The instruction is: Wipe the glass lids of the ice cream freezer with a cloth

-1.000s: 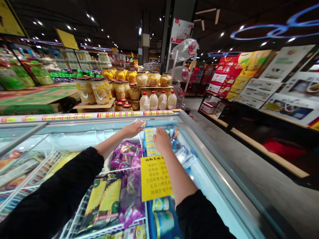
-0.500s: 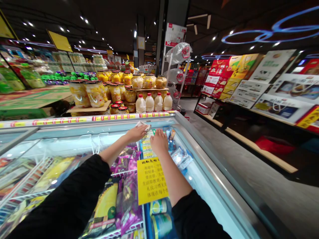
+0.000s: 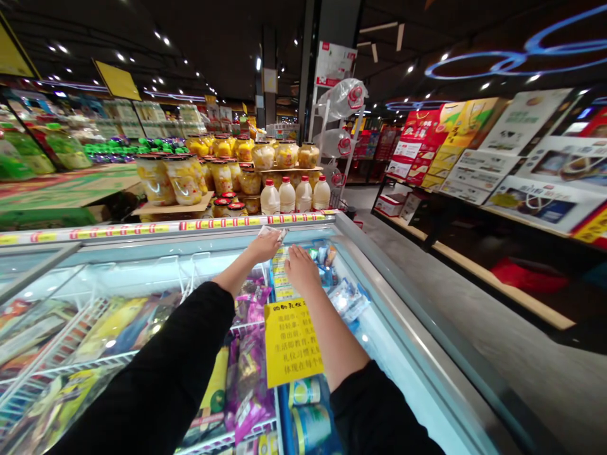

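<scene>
My left hand [image 3: 265,246] is at the far end of the freezer's glass lid, with a crumpled white cloth [image 3: 274,232] under its fingers, pressed near the far frame. Beside it my right hand [image 3: 302,268] lies flat on the glass, fingers stretched out, holding nothing. Below my right wrist a yellow sign with Chinese writing [image 3: 289,344] is on the glass, its right part hidden by my forearm. Through the glass show purple food packs [image 3: 247,385], blue packs [image 3: 348,297] and white wire baskets [image 3: 102,363].
The freezer's grey metal frame [image 3: 417,322] runs along the right, with a strip of price labels [image 3: 203,224] at the far edge. Behind it stand fruit jars [image 3: 184,180] and white bottles with red caps [image 3: 287,196]. Boxed goods [image 3: 481,174] fill a shelf across the aisle.
My left hand has slid slightly right with the cloth, and its forearm has swung right over the baskets. The right hand stays in nearly the same place.
</scene>
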Tool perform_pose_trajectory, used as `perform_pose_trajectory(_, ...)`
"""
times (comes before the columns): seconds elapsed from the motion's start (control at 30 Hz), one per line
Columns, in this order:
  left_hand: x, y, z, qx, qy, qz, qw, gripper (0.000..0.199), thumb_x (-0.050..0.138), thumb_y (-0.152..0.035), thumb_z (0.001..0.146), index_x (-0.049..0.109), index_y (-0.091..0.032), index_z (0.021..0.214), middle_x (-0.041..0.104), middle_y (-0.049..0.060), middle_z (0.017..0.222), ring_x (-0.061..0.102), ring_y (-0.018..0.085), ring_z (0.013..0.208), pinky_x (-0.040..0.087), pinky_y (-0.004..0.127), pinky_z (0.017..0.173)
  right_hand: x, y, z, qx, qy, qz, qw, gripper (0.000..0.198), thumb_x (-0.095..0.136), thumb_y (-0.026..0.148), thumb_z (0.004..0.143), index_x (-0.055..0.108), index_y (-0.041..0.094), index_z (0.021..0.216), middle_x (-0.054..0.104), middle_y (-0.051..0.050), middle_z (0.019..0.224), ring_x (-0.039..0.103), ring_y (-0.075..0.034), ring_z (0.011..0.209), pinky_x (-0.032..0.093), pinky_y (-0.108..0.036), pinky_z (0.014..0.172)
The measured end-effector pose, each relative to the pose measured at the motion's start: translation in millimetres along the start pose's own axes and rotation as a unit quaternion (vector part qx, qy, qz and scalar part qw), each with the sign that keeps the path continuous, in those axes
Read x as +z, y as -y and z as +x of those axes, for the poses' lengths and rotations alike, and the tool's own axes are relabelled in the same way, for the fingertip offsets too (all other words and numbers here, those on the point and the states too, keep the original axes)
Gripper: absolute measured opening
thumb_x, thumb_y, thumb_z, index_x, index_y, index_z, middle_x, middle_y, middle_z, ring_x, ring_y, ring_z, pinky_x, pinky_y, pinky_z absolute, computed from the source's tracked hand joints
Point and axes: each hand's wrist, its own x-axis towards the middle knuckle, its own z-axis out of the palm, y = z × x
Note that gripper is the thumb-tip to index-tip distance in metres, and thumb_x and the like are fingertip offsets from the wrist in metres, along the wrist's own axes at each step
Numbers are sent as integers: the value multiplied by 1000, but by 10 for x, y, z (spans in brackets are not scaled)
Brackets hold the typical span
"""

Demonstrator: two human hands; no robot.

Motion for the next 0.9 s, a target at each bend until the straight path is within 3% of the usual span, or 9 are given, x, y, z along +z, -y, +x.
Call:
perform_pose_trajectory(0.17,18,216,-617,23,-2,-2,1000,65,28,-45,110,32,-23,171,35,4,176,30,22,165,23,38,134,-13,21,-30,-62,0,-4,998,58,36,24,109,46,4,163,41,-14,174,32,-22,163,18,-36,135)
perform_pose_trajectory(0.27,-78,532,-851,-34,11,7,999,66,27,-44,110,30,-21,172,32,3,177,27,20,166,23,37,134,-17,123,-73,-56,20,-6,998,59,36,26,110,44,3,164,41,-15,173,33,-23,163,18,-35,135)
perform_pose_trajectory(0.4,-246,848,-813,-121,13,19,992,67,24,-38,109,28,-12,172,30,12,178,27,26,166,24,44,134,36,348,-124,-41,47,-4,998,63,38,33,110,40,2,166,34,-18,176,29,-25,164,20,-38,135)
perform_pose_trajectory(0.5,-270,820,-674,-149,10,22,989,67,22,-35,109,28,-10,171,27,17,178,27,33,165,28,54,131,71,445,-133,-60,46,-6,997,64,36,30,110,38,0,166,32,-19,176,28,-25,165,20,-39,135)
perform_pose_trajectory(0.6,-185,637,-669,-132,16,19,991,67,24,-35,109,27,-12,172,26,14,179,27,32,165,28,52,132,64,442,-131,-63,45,-11,997,63,36,29,110,39,0,166,35,-18,176,29,-25,164,20,-38,135)
perform_pose_trajectory(0.73,-62,497,-1030,-62,16,8,998,67,28,-39,109,27,-21,173,27,2,179,25,23,166,20,40,135,25,411,-140,-120,51,-13,991,60,34,26,111,43,4,165,39,-13,175,32,-22,163,19,-35,135)
perform_pose_trajectory(0.83,-106,621,-1393,-14,12,7,1000,67,27,-42,109,30,-22,172,31,2,178,27,21,166,19,36,135,31,455,-148,-160,71,-8,984,59,35,26,110,43,4,165,39,-13,175,31,-22,164,19,-35,135)
perform_pose_trajectory(0.9,-206,786,-1550,-44,21,10,999,67,28,-42,109,30,-19,172,32,3,178,27,20,166,18,34,135,63,525,-157,-172,80,0,982,61,37,30,110,42,4,166,38,-15,175,30,-24,164,19,-38,136)
